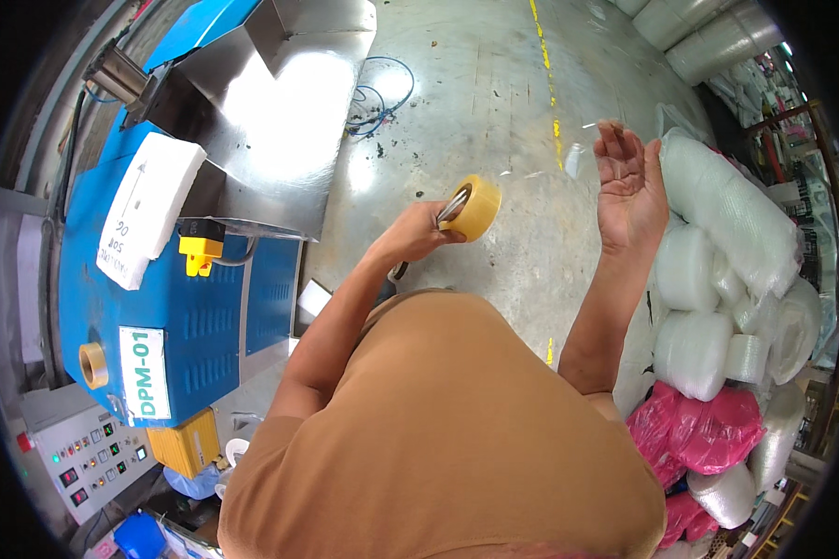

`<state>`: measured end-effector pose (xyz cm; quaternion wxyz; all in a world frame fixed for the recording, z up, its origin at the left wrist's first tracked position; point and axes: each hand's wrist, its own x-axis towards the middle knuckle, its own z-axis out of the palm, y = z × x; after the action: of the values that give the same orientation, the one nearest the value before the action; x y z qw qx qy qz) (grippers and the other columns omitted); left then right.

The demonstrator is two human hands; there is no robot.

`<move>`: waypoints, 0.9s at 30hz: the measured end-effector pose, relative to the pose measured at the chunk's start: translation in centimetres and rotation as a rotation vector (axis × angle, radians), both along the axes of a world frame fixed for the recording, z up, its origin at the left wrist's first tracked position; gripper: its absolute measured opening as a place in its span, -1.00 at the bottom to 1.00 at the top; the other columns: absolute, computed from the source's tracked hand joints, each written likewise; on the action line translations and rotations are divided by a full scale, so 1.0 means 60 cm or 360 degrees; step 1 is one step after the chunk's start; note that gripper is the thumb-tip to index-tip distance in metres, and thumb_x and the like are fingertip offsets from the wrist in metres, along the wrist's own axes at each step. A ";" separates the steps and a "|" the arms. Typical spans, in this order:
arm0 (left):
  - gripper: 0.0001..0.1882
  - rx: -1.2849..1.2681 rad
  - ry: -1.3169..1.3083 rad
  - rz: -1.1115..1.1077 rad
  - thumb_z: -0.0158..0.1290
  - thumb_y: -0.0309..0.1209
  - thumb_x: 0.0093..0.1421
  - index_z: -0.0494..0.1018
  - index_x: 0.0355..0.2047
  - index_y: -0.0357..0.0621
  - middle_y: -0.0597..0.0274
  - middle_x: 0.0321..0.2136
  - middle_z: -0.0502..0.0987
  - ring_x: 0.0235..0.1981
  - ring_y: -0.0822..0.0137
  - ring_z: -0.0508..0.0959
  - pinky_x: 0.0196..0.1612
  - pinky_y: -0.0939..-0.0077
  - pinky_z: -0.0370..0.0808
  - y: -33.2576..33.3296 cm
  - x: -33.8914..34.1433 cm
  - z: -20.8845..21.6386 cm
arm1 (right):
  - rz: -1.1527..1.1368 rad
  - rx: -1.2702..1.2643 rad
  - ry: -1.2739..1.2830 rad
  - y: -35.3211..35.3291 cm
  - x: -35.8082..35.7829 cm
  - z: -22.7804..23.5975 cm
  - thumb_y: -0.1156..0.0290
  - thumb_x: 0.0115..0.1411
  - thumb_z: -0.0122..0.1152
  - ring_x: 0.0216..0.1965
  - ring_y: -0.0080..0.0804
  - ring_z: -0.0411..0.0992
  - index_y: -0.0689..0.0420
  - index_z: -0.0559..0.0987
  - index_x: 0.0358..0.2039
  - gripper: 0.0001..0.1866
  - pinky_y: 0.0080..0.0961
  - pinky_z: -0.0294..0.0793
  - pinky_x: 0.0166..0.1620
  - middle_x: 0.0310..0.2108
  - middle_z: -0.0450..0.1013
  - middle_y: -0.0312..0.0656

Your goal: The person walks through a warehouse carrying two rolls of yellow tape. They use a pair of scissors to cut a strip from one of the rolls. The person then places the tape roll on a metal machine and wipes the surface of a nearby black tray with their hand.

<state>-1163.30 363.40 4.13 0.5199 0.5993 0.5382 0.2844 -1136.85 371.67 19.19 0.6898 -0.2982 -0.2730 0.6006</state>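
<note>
My left hand (418,231) is closed around scissors (453,207), whose metal blades poke into the core of a yellowish roll of packing tape (480,210). Below the fist, a dark piece of the handle (399,271) sticks out. My right hand (629,177) is raised on the right, palm showing, with its fingers loosely bent and nothing visible in the palm. A tiny white scrap (589,125) appears beside its fingertips; whether it touches them I cannot tell. Just right of that hand lies a big roll of bubble wrap (727,205).
On the left stands a blue machine (196,317) with a shiny metal chute (289,121), a white foam piece (149,210) and another tape roll (92,365). A blue hose (382,107) coils on the floor. Wrap rolls and pink bundles (694,429) pile up at right.
</note>
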 end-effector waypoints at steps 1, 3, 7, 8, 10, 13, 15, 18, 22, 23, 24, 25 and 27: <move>-0.65 0.0000 -0.0016 -0.0028 0.34 -0.42 0.20 0.63 0.01 -0.05 0.12 -0.14 0.73 -0.11 0.19 0.65 0.03 0.28 0.51 0.001 0.000 -0.010 | 0.0016 0.0003 -0.0007 -0.002 -0.006 0.004 0.20 0.53 0.11 0.16 0.03 0.54 0.45 0.56 -0.06 -0.56 -0.09 0.49 0.32 0.02 0.58 0.18; -0.64 0.0009 -0.0040 -0.0067 0.34 -0.42 0.20 0.63 0.02 -0.04 0.13 -0.15 0.73 -0.11 0.22 0.66 0.02 0.30 0.51 0.005 -0.008 -0.022 | 0.0034 0.0009 -0.0029 0.004 -0.009 0.008 0.19 0.53 0.11 0.16 0.04 0.54 0.45 0.56 -0.06 -0.55 -0.10 0.49 0.32 0.02 0.58 0.19; -0.66 0.0057 -0.0063 -0.0135 0.34 -0.47 0.22 0.64 0.02 -0.12 0.32 -0.24 0.70 -0.26 0.47 0.54 -0.10 0.43 0.50 0.010 -0.023 0.002 | 0.0056 0.0160 -0.0013 0.059 0.064 -0.001 0.17 0.54 0.09 0.15 0.02 0.55 0.43 0.59 -0.07 -0.54 -0.11 0.47 0.33 0.03 0.58 0.20; -0.67 0.0099 -0.0015 -0.0148 0.34 -0.48 0.21 0.65 0.01 -0.13 0.35 -0.25 0.70 -0.27 0.48 0.53 -0.11 0.45 0.50 0.006 -0.029 0.012 | 0.0085 0.0231 0.0016 0.064 0.065 0.007 0.16 0.54 0.09 0.15 0.02 0.55 0.42 0.60 -0.07 -0.54 -0.12 0.46 0.33 0.04 0.58 0.21; -0.68 0.0122 -0.0050 -0.0188 0.35 -0.50 0.20 0.66 -0.02 -0.14 0.37 -0.28 0.68 -0.28 0.51 0.52 -0.14 0.48 0.49 -0.001 -0.036 0.009 | -0.0103 0.0182 -0.0003 0.067 0.077 0.038 0.16 0.54 0.08 0.16 0.02 0.54 0.42 0.62 -0.08 -0.54 -0.13 0.45 0.33 0.04 0.59 0.20; -0.69 0.0086 -0.0231 -0.0235 0.36 -0.52 0.17 0.67 -0.06 -0.15 0.39 -0.33 0.66 -0.31 0.54 0.50 -0.17 0.51 0.48 -0.008 -0.035 -0.005 | -0.0122 0.0230 -0.0081 0.080 0.085 0.045 0.16 0.54 0.08 0.18 0.02 0.53 0.41 0.63 -0.09 -0.54 -0.13 0.44 0.33 0.05 0.59 0.18; -0.70 0.0059 -0.0265 -0.0184 0.37 -0.54 0.14 0.68 -0.08 -0.15 0.40 -0.35 0.66 -0.33 0.55 0.49 -0.20 0.52 0.47 -0.019 -0.035 0.004 | -0.0016 0.0236 -0.0068 0.086 0.083 0.035 0.16 0.53 0.09 0.18 0.02 0.53 0.40 0.63 -0.10 -0.54 -0.13 0.44 0.33 0.05 0.59 0.18; -0.68 0.0040 -0.0088 -0.0038 0.41 -0.48 0.10 0.69 -0.10 -0.15 0.41 -0.38 0.65 -0.36 0.53 0.49 -0.24 0.51 0.46 -0.030 -0.030 0.013 | 0.0060 0.0131 0.0028 0.105 0.127 0.005 0.15 0.53 0.10 0.20 0.01 0.52 0.39 0.63 -0.11 -0.55 -0.12 0.43 0.34 0.05 0.59 0.19; -0.61 -0.0045 0.0003 0.0075 0.47 -0.36 0.05 0.69 -0.10 -0.16 0.37 -0.44 0.64 -0.42 0.48 0.48 -0.28 0.46 0.44 -0.042 -0.034 0.050 | 0.0093 0.0023 -0.0004 0.115 0.145 -0.022 0.15 0.52 0.13 0.19 0.02 0.54 0.38 0.63 -0.12 -0.56 -0.13 0.46 0.33 0.04 0.60 0.19; -0.58 0.0018 0.0002 0.0132 0.48 -0.33 0.04 0.68 -0.10 -0.17 0.34 -0.46 0.64 -0.43 0.46 0.48 -0.28 0.43 0.44 -0.043 -0.033 0.038 | 0.0118 0.0002 -0.0015 0.118 0.145 -0.026 0.15 0.51 0.13 0.18 0.02 0.54 0.38 0.64 -0.13 -0.56 -0.13 0.47 0.33 0.03 0.60 0.19; -0.56 0.0080 0.0002 0.0188 0.50 -0.30 0.03 0.68 -0.10 -0.18 0.32 -0.47 0.64 -0.44 0.45 0.49 -0.29 0.40 0.44 -0.044 -0.033 0.030 | 0.0143 -0.0019 -0.0027 0.125 0.143 -0.031 0.15 0.51 0.13 0.18 0.02 0.55 0.38 0.64 -0.14 -0.56 -0.13 0.48 0.33 0.03 0.60 0.19; -0.55 0.0166 0.0114 0.0253 0.50 -0.31 0.02 0.67 -0.10 -0.20 0.30 -0.45 0.65 -0.43 0.44 0.50 -0.28 0.39 0.45 -0.047 -0.038 0.024 | 0.0205 -0.0037 -0.0038 0.135 0.142 -0.039 0.16 0.51 0.13 0.17 0.02 0.56 0.38 0.64 -0.14 -0.57 -0.13 0.48 0.33 0.03 0.61 0.19; -0.55 0.0334 0.0322 0.0365 0.51 -0.34 0.02 0.66 -0.10 -0.23 0.25 -0.43 0.68 -0.40 0.44 0.53 -0.26 0.38 0.47 -0.052 -0.045 0.021 | 0.0314 -0.0069 -0.0083 0.164 0.151 -0.059 0.19 0.51 0.13 0.15 0.02 0.57 0.39 0.64 -0.15 -0.58 -0.13 0.48 0.33 0.02 0.61 0.19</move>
<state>-1166.01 360.30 5.38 0.3621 0.6104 0.6199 0.3347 -1127.81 381.52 15.64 0.6132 -0.3002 -0.3059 0.6635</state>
